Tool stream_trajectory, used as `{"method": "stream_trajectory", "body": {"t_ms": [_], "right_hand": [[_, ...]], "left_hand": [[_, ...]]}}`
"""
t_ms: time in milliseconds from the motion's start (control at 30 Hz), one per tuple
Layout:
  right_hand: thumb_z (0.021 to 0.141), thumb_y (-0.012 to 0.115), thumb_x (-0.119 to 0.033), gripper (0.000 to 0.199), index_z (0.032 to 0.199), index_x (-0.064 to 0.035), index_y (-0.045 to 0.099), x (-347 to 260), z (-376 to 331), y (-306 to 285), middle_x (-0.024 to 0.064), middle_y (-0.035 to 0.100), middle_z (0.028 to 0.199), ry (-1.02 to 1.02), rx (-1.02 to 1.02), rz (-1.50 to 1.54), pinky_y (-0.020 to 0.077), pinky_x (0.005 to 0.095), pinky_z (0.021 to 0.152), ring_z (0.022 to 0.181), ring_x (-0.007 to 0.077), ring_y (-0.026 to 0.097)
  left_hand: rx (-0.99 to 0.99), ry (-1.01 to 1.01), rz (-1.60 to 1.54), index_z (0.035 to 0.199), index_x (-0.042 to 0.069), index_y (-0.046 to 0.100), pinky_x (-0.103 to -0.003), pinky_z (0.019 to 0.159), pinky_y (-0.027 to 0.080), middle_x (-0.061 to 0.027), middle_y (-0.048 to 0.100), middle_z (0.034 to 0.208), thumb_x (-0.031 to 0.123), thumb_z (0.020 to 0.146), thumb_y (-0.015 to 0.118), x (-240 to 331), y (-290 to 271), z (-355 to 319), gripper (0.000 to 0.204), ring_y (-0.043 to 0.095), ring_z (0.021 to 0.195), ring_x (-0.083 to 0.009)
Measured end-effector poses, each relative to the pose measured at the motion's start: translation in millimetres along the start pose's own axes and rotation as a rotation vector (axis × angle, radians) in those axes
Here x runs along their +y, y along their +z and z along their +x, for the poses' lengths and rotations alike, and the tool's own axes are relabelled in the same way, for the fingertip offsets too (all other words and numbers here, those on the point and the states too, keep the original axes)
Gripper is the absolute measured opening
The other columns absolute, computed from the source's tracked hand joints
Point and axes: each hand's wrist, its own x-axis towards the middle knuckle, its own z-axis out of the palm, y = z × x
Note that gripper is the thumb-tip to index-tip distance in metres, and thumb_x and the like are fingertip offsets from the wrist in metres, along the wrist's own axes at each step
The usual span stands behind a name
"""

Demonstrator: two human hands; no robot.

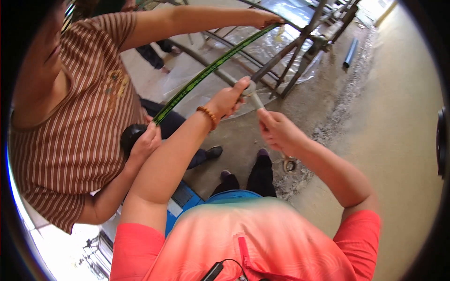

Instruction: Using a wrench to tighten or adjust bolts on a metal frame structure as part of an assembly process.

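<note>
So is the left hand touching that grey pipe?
Touching. The head view shows the left hand wrapped around the grey pipe, thumb pressed at its end; the right hand grips the tool below.

To my left a co-worker [70,117] crowds in, their green tape [206,72] slanting across just above my left hand [227,100]. Ahead, a metal frame [290,51] over plastic sheeting [281,40] blocks the way. My right hand [279,131] has open concrete floor [389,122] to its right.
</note>
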Motion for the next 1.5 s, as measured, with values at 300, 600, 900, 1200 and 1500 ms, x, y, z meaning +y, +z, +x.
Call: {"method": "stream_trajectory", "body": {"t_ms": [300, 600, 900, 1200, 1500], "right_hand": [[0.094, 0.037, -0.031, 0.025, 0.084, -0.0086, 0.042, 15, -19, -4, -0.0008, 0.04, 0.054, -0.155, -0.237, 0.02, 0.033, 0.023, 0.038, 0.04, 0.0097, 0.036], [0.094, 0.036, -0.036, 0.03, 0.075, -0.0127, 0.035, 51, -20, 14, -0.0041, 0.029, 0.05, -0.113, -0.258, 0.295, 0.0335, 0.0249, 0.038, 0.038, 0.0069, 0.027], [0.092, 0.041, -0.038, 0.028, 0.08, -0.0125, 0.038, 67, 6, 124, -0.0027, 0.027, 0.049, -0.353, 0.025, 0.846, 0.0301, 0.0254, 0.038, 0.037, 0.0094, 0.025], [0.09, 0.042, -0.021, 0.015, 0.087, -0.0069, 0.041, 90, -64, 67, 0.0008, 0.036, 0.055, -0.335, 0.158, 0.439, 0.0397, 0.0276, 0.041, 0.041, 0.0108, 0.037], [0.092, 0.044, -0.022, 0.017, 0.096, -0.0055, 0.047, 21, -56, 7, -0.0015, 0.042, 0.062, -0.393, 0.084, 0.243, 0.0407, 0.0233, 0.043, 0.048, 0.0079, 0.041]], "left_hand": [[0.041, 0.013, -0.029, 0.072, 0.006, 0.05, -0.02, 0.035, 0.024, 0.0031, 0.039, 0.051, 0.074, 0.071, 0.044, -8, -10, -10, 0.068, 0.031, 0.037, -0.0058], [0.004, 0.055, -0.037, 0.072, 0.007, 0.05, -0.02, 0.035, 0.025, 0.0042, 0.039, 0.05, 0.073, 0.073, 0.041, -14, -5, -4, 0.066, 0.032, 0.037, -0.0057], [0.008, 0.104, 0.03, 0.058, 0.012, 0.045, -0.023, 0.037, 0.028, 0.0011, 0.041, 0.052, 0.075, 0.073, 0.036, -17, -7, 2, 0.066, 0.037, 0.042, -0.0081], [0.396, 0.67, 0.904, 0.128, -0.002, 0.031, -0.04, 0.094, 0.034, -0.0187, 0.044, 0.119, 0.049, 0.08, 0.053, -57, -12, -60, 0.073, 0.042, 0.111, -0.0331], [0.826, 0.624, 1.248, 0.129, 0.003, 0.033, -0.042, 0.1, 0.027, -0.0135, 0.043, 0.123, 0.034, 0.071, 0.065, -91, 7, -148, 0.072, 0.04, 0.115, -0.0276]]}}
